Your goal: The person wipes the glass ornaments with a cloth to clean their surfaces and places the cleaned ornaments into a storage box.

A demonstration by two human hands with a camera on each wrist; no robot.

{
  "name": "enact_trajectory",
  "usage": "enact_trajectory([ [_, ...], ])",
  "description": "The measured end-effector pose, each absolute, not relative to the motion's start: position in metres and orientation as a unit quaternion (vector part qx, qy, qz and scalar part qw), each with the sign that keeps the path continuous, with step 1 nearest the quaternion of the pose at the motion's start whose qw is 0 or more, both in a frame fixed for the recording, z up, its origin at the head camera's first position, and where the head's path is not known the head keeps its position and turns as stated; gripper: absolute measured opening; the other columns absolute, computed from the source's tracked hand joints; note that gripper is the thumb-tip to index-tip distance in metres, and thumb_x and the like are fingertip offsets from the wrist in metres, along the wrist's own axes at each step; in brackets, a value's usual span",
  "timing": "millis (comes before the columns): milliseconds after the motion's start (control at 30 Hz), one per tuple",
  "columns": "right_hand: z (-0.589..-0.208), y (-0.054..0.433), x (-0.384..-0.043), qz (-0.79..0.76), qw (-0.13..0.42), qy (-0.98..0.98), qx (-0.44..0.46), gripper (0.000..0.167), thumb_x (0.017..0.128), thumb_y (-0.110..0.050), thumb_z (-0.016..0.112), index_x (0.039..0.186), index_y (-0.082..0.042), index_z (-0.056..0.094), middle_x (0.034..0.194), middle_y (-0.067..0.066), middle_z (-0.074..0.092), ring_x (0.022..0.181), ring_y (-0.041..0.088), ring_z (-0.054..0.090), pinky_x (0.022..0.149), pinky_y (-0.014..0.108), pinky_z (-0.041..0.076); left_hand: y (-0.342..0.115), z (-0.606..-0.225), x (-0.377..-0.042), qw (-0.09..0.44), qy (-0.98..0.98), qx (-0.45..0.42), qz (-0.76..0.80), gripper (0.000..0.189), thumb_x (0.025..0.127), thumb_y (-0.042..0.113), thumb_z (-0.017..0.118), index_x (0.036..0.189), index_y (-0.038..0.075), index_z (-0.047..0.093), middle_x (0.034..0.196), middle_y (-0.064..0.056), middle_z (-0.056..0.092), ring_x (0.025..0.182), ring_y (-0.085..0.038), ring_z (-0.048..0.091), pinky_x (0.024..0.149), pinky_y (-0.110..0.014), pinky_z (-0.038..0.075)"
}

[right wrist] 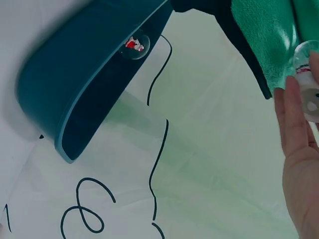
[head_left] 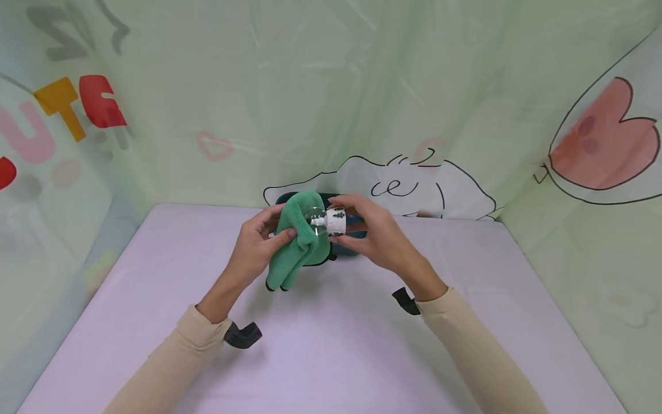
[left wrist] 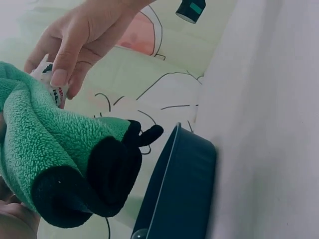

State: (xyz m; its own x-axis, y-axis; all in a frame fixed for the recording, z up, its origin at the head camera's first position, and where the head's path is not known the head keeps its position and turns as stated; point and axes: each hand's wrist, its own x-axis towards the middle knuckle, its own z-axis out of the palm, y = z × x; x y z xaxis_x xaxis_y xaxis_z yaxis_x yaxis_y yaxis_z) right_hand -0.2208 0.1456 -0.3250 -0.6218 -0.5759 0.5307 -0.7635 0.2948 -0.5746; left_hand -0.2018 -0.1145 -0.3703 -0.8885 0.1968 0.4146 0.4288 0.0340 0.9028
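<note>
Head view: left hand (head_left: 254, 241) grips the cloth (head_left: 289, 256); right hand (head_left: 380, 233) pinches the globe (head_left: 322, 221) by its base (head_left: 337, 221), above the bench (head_left: 320, 356) near its far edge. Apparent wiping calls for a firm pinch and gentle, even turning.

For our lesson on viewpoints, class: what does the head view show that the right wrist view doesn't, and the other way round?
Only the head view: the left hand holding the green cloth, both sleeves and coloured letters.
Only the right wrist view: a second glass ball, red and white within, inside the blue tub.
Both: the right hand gripping a white-based glass ball, the cloth and the tub.
</note>
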Motion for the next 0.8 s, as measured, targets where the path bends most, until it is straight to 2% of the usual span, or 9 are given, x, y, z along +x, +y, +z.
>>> enact_trajectory([
  [167, -0.3245, 0.1433, -0.2193, 0.436, 0.132, -0.779, 0.43, 0.055, 0.077, 0.006, 0.084, 0.126, -0.005, 0.061, 0.121, 0.007, 0.064, 0.104, 0.019, 0.067, 0.082, 0.027, 0.06, -0.114, -0.37, -0.2032, 0.089, -0.711, -0.226, -0.66, 0.046, 0.095, 0.002, 0.071, 0.139, 0.002, 0.058, 0.129, -0.014, 0.063, 0.112, -0.022, 0.061, 0.09, -0.025, 0.056],
  [500, -0.3242, 0.1423, -0.2229, 0.423, 0.156, -0.769, 0.453, 0.064, 0.079, 0.009, 0.081, 0.138, 0.0, 0.058, 0.133, 0.013, 0.058, 0.117, 0.025, 0.062, 0.085, 0.039, 0.061, -0.1145, -0.3658, -0.2042, 0.093, -0.706, -0.225, -0.665, 0.046, 0.095, 0.003, 0.07, 0.14, 0.002, 0.057, 0.131, -0.014, 0.063, 0.113, -0.021, 0.062, 0.091, -0.024, 0.055],
  [633, -0.3256, 0.1422, -0.2245, 0.435, 0.162, -0.758, 0.459, 0.065, 0.078, 0.006, 0.083, 0.138, -0.002, 0.06, 0.13, 0.011, 0.061, 0.114, 0.022, 0.063, 0.087, 0.037, 0.06, -0.1144, -0.3645, -0.2046, 0.082, -0.696, -0.232, -0.674, 0.05, 0.094, 0.002, 0.072, 0.141, 0.003, 0.057, 0.131, -0.015, 0.062, 0.114, -0.021, 0.062, 0.09, -0.025, 0.056],
  [800, -0.3289, 0.139, -0.2262, 0.467, 0.161, -0.743, 0.451, 0.055, 0.077, 0.001, 0.086, 0.129, -0.006, 0.067, 0.121, 0.008, 0.067, 0.106, 0.02, 0.066, 0.087, 0.035, 0.06, -0.1143, -0.3624, -0.2034, 0.088, -0.69, -0.238, -0.677, 0.051, 0.092, 0.001, 0.073, 0.14, 0.003, 0.059, 0.129, -0.015, 0.064, 0.111, -0.02, 0.065, 0.087, -0.026, 0.058],
])
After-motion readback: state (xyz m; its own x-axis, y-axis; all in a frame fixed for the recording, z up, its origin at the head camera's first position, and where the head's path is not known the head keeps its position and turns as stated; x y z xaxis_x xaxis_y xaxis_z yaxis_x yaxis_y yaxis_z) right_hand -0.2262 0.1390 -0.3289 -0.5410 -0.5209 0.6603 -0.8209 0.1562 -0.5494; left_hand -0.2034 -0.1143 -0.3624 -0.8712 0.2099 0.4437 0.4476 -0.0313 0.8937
